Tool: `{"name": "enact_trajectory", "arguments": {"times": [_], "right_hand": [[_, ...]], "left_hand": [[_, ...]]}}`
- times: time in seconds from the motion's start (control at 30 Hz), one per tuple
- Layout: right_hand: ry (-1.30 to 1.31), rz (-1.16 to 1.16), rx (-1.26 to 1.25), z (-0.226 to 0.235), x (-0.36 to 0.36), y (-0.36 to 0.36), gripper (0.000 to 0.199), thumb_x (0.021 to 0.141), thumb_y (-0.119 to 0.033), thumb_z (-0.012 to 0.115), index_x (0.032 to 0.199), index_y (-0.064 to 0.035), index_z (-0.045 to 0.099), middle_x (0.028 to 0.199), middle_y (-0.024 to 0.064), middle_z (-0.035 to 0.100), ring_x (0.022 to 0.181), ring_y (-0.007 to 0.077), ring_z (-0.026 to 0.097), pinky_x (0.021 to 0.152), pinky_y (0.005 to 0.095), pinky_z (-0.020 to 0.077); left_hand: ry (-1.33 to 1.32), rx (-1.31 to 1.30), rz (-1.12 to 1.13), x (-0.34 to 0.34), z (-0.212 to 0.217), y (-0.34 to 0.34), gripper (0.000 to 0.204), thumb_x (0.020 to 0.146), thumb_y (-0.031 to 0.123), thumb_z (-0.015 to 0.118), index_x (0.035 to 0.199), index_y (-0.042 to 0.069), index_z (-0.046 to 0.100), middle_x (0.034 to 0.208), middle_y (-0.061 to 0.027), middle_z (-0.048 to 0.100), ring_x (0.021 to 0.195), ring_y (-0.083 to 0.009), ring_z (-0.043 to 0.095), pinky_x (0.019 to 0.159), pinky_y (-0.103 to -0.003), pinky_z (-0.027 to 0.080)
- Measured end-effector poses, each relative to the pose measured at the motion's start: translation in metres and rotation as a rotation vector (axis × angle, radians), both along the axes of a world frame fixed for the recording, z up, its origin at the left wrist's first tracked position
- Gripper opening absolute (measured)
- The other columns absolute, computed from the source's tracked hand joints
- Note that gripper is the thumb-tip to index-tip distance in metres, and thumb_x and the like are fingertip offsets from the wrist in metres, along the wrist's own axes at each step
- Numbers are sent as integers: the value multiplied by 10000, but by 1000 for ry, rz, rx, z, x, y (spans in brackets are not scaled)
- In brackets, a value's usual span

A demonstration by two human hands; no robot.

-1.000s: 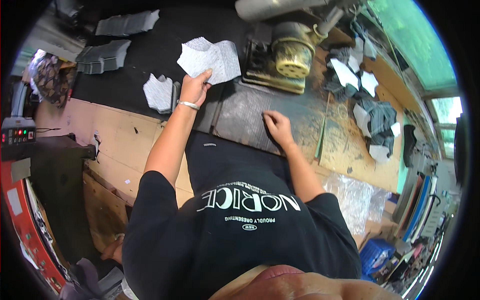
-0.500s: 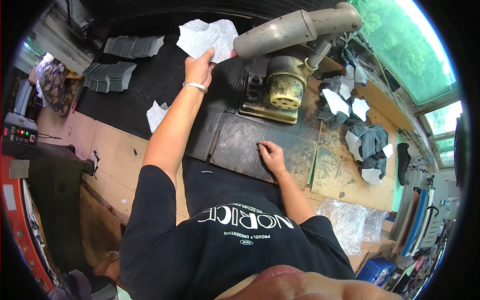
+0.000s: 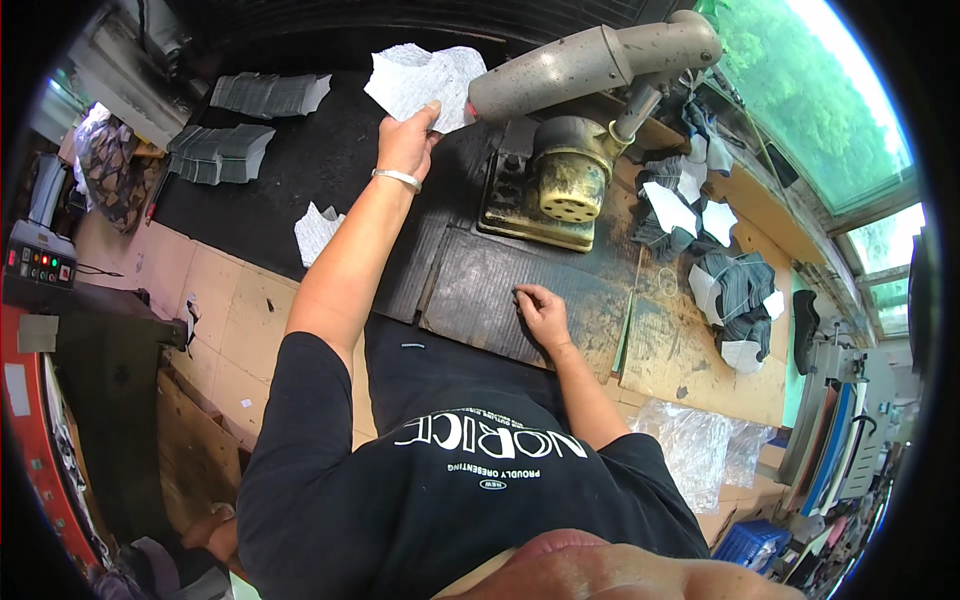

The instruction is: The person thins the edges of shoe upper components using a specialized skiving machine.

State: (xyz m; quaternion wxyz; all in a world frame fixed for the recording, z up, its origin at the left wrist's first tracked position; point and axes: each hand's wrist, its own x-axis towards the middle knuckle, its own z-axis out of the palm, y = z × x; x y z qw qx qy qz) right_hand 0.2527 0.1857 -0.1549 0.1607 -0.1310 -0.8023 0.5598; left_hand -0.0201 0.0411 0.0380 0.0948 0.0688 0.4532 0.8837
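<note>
My left hand (image 3: 408, 143) is raised at the far side of the bench, its fingers pinched on the near edge of a speckled white fabric piece (image 3: 422, 82). The piece's right edge meets the mouth of a grey metal heater nozzle (image 3: 540, 75), where a red glow shows. My right hand (image 3: 543, 312) rests on a dark ribbed board (image 3: 480, 290) near me, fingers curled together; whether anything is between them I cannot make out. Another speckled white piece (image 3: 318, 234) lies beside my left forearm.
Under the nozzle stands a stained yellow-and-black heater base (image 3: 570, 175). Two stacks of dark grey pieces (image 3: 262, 95) lie at the far left. Bundles of grey and white pieces (image 3: 735, 300) lie on the right, beside a dark shoe-shaped object (image 3: 806, 318). Clear plastic bags (image 3: 690, 450) lie lower right.
My left hand has shifted a little to the right with the white fabric piece, bringing it against the nozzle mouth. My right hand stays where it was.
</note>
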Motion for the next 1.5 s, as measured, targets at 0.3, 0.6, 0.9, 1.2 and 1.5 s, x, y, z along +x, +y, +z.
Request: {"name": "enact_trajectory", "arguments": {"times": [0.3,0.6,0.9,1.2,1.5], "right_hand": [[-25,6,-18,-3,0,0,155,840,-111,628,946,-9,680,781,125,662,646,161,616,614,260,482],[-13,5,-25,-1,1,-1,157,842,-103,622,949,-3,679,789,127,669,652,158,620,623,260,487],[-1,7,30,2,1,-1,154,835,-100,624,946,-8,680,794,125,670,657,160,621,627,261,488],[12,5,25,1,1,-1,153,837,-96,626,950,-7,678,793,119,669,656,156,616,627,258,486],[4,5,10,-3,1,1,152,835,-99,629,947,-11,682,791,120,668,644,148,611,618,255,483]], "left_hand": [[-42,-36,-65,16,-9,-3,314,814,21,642,1121,26,576,1055,-73,638,937,-198,621,789,-385,469],[-89,-88,-105,25,-27,-9,284,828,30,643,1105,22,579,1036,-74,641,931,-189,624,768,-349,489],[-29,-228,-116,33,-43,-14,256,810,79,678,1053,74,600,961,-18,652,863,-150,626,699,-311,459],[12,-255,-58,45,-43,-14,171,775,136,720,899,49,640,847,-9,635,729,-106,591,602,-263,439],[-10,-195,-84,44,-40,-22,196,787,112,705,963,78,623,873,12,639,743,-99,598,606,-262,436]]}}
